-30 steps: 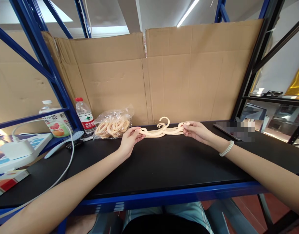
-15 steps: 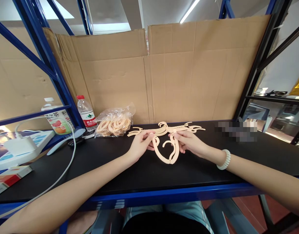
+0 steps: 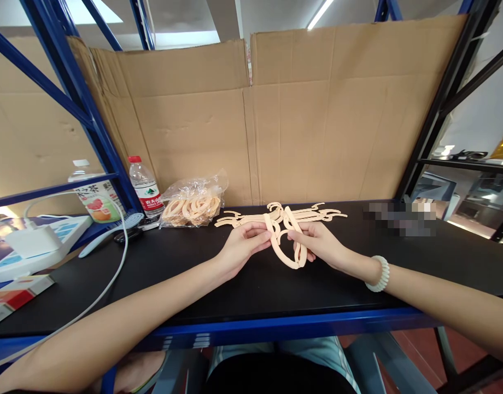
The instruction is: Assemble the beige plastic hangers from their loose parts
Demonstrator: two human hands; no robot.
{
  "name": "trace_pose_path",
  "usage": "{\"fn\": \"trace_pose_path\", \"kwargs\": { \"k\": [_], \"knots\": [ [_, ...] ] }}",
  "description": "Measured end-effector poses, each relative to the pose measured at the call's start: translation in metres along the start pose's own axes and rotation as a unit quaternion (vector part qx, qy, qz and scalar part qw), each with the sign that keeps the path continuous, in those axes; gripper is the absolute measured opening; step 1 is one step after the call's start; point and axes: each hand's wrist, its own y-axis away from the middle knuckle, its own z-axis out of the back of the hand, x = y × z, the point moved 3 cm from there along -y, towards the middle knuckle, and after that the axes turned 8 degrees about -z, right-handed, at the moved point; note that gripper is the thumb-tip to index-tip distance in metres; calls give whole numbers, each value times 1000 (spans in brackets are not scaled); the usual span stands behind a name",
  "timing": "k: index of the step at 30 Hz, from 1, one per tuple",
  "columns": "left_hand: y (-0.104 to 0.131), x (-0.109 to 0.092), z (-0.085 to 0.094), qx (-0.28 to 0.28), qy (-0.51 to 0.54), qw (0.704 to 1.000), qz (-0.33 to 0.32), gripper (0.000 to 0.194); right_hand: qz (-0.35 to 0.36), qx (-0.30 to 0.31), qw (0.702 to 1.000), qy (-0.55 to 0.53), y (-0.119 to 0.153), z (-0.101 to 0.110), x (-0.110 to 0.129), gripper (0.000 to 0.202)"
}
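A pale, curved wooden-looking piece point(image 3: 285, 261), roughly U-shaped with a small curl inside, is held just above the black tabletop between my two hands. My left hand point(image 3: 246, 245) pinches its left arm between thumb and fingers. On the other side my right hand point(image 3: 317, 241), with a white beaded bracelet at the wrist, grips its right arm. Right behind my hands lies a long ornamental piece point(image 3: 230, 220) of the same pale material, with curled branching ends. The held piece overlaps its middle in view, and I cannot tell whether they touch.
A clear plastic bag of pale rings point(image 3: 193, 205) stands at the back left, beside a red-capped water bottle point(image 3: 147, 189). Further left are a juice bottle point(image 3: 98, 197), a white power strip point(image 3: 69, 241) and its cable. A cardboard wall point(image 3: 296, 120) closes off the back.
The held piece has tilted and shifted slightly right, its upper ends now overlapping the long piece. My left hand has moved right, and my right hand has shifted its hold lower.
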Motion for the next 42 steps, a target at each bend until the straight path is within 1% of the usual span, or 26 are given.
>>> {"fn": "trace_pose_path", "kwargs": {
  "k": [2, 7, 12, 17, 19, 22, 25, 27, 29, 31, 33, 34, 36, 37, 38, 39, 40, 42],
  "knots": [
    [1, 1, -1, 3, -2, 1000, 10, 21, 0, 0, 1000, 6, -1, 0, -2, 37],
    [2, 0, -3, 17, -52, 998, 5, 26, 0, 9, 1000, 27, 1, -3, 2, 35],
    [4, -3, -8, 34, -89, 995, -17, 24, 22, 49, 997, 55, 4, -10, 7, 36],
    [2, 0, -9, 48, -75, 996, 0, 23, 13, 110, 993, 42, 0, -16, 0, 39],
    [0, 2, -9, 60, -75, 995, 4, 26, 28, 113, 991, 69, -1, -17, -1, 41],
    [-3, 2, -8, 62, -84, 994, 13, 25, 84, 69, 978, 181, 0, -16, 5, 43],
    [-7, 3, -1, 36, -120, 992, 26, 23, 101, 1, 946, 307, 3, -12, 8, 43],
    [-12, 3, 5, 23, -158, 987, 21, 22, 96, -33, 936, 336, 3, -8, 8, 39],
    [-16, 3, 12, 14, -197, 980, 7, 25, 106, -53, 934, 336, 3, -6, 6, 37],
    [-20, 6, 20, -1, -241, 971, -8, 32, 136, -49, 926, 349, 4, -6, 6, 35],
    [-23, 8, 27, -9, -310, 950, -41, 35, 175, -20, 912, 370, 6, -10, 8, 32],
    [-23, 9, 29, -8, -356, 932, -65, 32, 190, -1, 905, 380, 8, -12, 8, 30],
    [-24, 9, 31, 4, -454, 884, -116, 21, 206, 30, 896, 392, 10, -14, 9, 28],
    [-24, 9, 31, 12, -491, 861, -134, 17, 209, 40, 893, 396, 10, -14, 9, 28],
    [-24, 8, 31, 21, -515, 845, -145, 15, 211, 44, 891, 399, 10, -14, 9, 28],
    [-24, 7, 31, 29, -526, 836, -153, 15, 212, 46, 890, 401, 11, -13, 9, 29],
    [-24, 4, 31, 41, -527, 833, -161, 16, 214, 47, 888, 404, 11, -12, 9, 29],
    [-23, -4, 30, 81, -509, 838, -181, 17, 220, 46, 886, 407, 11, -9, 10, 30]
  ]
}}
